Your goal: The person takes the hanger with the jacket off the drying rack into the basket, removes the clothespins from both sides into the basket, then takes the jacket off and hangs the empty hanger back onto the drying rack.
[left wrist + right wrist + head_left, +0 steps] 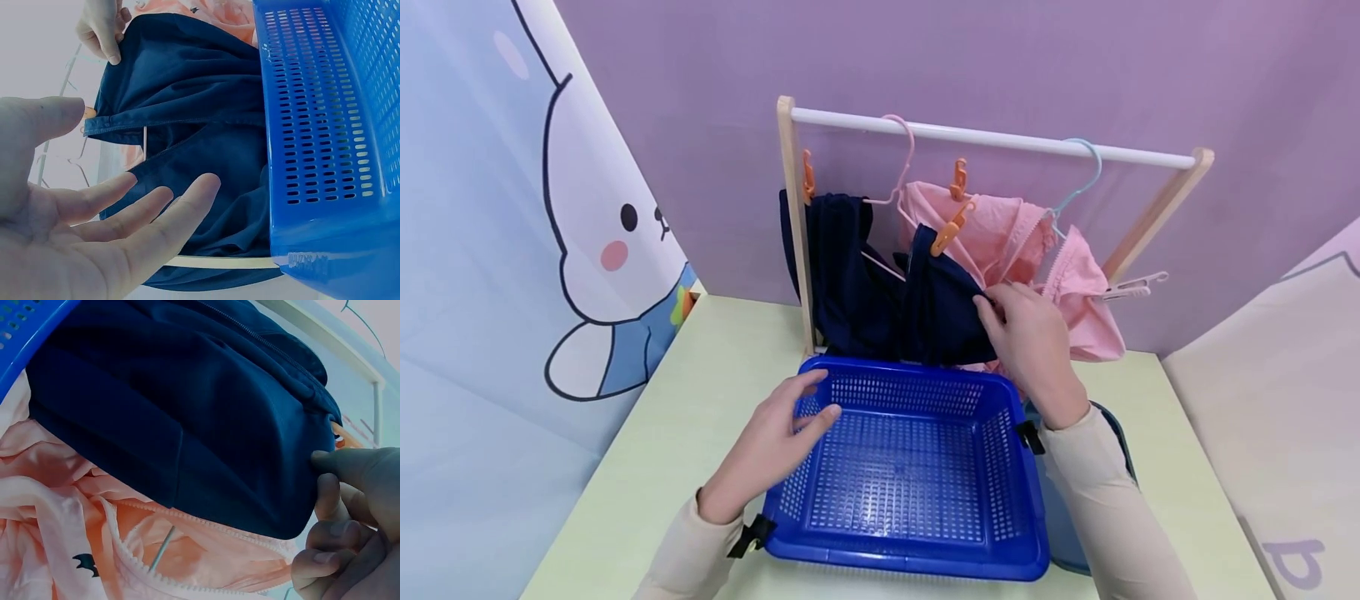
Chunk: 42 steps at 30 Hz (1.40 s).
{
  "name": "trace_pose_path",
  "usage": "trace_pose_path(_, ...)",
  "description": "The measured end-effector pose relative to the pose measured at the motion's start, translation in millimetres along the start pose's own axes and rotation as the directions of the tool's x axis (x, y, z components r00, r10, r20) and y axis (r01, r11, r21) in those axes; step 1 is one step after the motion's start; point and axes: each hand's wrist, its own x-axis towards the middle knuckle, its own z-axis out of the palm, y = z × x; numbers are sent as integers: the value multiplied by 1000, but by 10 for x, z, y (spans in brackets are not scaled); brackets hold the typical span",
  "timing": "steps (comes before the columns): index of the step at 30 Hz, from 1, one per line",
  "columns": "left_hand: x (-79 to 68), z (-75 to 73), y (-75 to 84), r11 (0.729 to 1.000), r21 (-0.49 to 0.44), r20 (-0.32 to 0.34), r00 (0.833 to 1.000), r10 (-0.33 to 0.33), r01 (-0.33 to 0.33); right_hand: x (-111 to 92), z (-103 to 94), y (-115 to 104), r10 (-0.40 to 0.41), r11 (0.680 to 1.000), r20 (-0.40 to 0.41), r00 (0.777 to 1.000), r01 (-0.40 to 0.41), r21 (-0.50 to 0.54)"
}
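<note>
Thumb and forefinger of the right hand (1033, 346) pinch the right edge of a navy jacket (857, 300), its cloth caught between the tips; the other fingers curl in beside them. On the left hand (767, 442), nearer and over the left side of a blue basket (891, 562), thumb and fingers are spread apart and hold nothing.

The jacket hangs just beyond the basket's far rim, its zip partly open and its left part behind a wooden post of a small rack (985, 137). It looks thin, smooth and soft: probably light, limp, a little slippery, and hard to damage. A good hold would gather a fold at the shoulder or along the firmer zip edge. An orange clip (947, 237) sits on its upper edge, left of the pinching fingers, and may tug if the cloth is pulled.

A pink hanger (901, 154) reaches up from the jacket to the rack's white bar. To the right and behind is a pink garment (1075, 283), with a turquoise hanger (1086, 179). Beneath the right forearm, a blue-grey bin (1063, 525) stands on the pale table (722, 358).
</note>
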Motion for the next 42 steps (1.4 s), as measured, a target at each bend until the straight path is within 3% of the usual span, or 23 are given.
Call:
trace_pose_path(10,14,3,-29,1000,14,-7,1000,-11,11,23,23,0,-81,993,28,996,83,-79)
trace_pose_path(16,13,8,-72,1000,21,-16,1000,-10,10,18,57,22,-90,989,34,995,93,-113)
trace_pose_path(27,29,5,-111,999,25,-17,1000,-20,21,67,50,83,-93,988,-89,992,80,-136)
trace_pose_path(33,42,-13,-102,1000,19,-24,1000,-13,14,39,-59,145,-132,982,-166,977,106,-158)
trace_pose_path(42,65,-57,-51,999,38,-63,998,14,-12,-130,-368,277,-149,976,-212,966,109,-189)
